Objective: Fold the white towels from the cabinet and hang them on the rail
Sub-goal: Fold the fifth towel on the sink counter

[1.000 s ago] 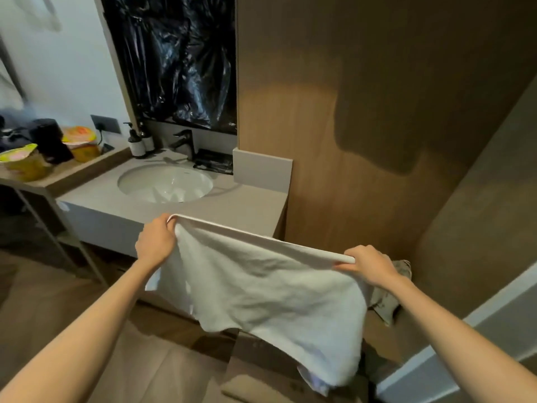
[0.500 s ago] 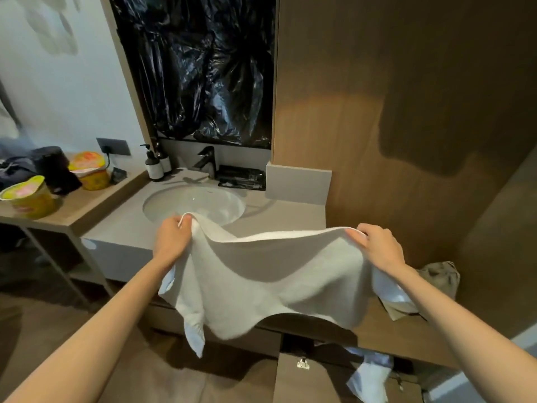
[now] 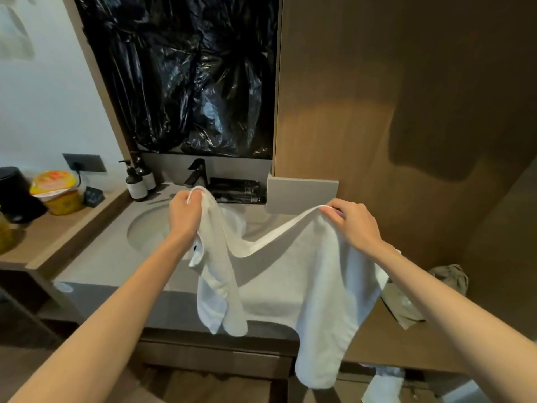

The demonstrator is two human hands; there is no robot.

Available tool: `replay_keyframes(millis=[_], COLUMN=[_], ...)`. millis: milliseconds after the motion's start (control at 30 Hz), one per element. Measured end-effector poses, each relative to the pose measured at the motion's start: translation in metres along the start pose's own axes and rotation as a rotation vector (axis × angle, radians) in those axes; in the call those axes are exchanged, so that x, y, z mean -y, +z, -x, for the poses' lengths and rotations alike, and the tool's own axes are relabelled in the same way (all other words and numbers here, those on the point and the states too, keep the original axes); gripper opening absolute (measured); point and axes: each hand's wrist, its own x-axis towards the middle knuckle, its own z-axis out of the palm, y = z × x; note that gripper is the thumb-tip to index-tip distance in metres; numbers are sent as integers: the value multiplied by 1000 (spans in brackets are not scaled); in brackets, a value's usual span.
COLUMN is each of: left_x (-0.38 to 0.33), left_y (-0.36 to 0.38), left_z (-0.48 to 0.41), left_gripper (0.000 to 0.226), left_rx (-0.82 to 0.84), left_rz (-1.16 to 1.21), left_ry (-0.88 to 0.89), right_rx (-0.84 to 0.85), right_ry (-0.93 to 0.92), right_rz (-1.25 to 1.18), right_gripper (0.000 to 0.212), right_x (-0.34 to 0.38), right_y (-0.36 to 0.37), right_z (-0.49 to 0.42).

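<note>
towel [image 3: 293, 274] before sink [image 3: 151, 231], bottles [image 3: 136, 184] behind, perhaps cloth [image 3: 447, 277] right

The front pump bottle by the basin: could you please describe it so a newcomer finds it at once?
Find the round basin in the grey counter. Behind its left rim, left of the black tap, stand two dark bottles with pale labels. The front pump bottle is the nearer, leftmost one, partly covering its twin.

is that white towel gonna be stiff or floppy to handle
Probably floppy: the white towel sags deeply between the left hand and right hand gripping its top edge. Likely light, since finger grips alone carry it. Its hanging ends may drag over the counter.
</note>
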Motion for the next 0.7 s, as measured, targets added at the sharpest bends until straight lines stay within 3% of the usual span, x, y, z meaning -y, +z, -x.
replay_keyframes(millis=[167,267,400,567,700], left_x=[4,11,25,46,62], left_y=[30,56,95,145,175], left_z=[-58,-90,-121,-132,-120], left_gripper=[16,23,15,21,14], left_rx=[164,269,366,589,711], left_rz=[-22,-84,-109,-160,-115], left_ry=[-40,-87,-129,-164,-262], right_rx=[-28,23,73,306,358], right_ry=[-19,-16,34,147,226], right_rz=[31,63,79,-59,-23], right_gripper=[29,26,26,19,24], right_x=[-4,-15,-38,-73,-97], right_y=[34,58,95,149,162], right_z=[-65,-102,-144,-175,-169])
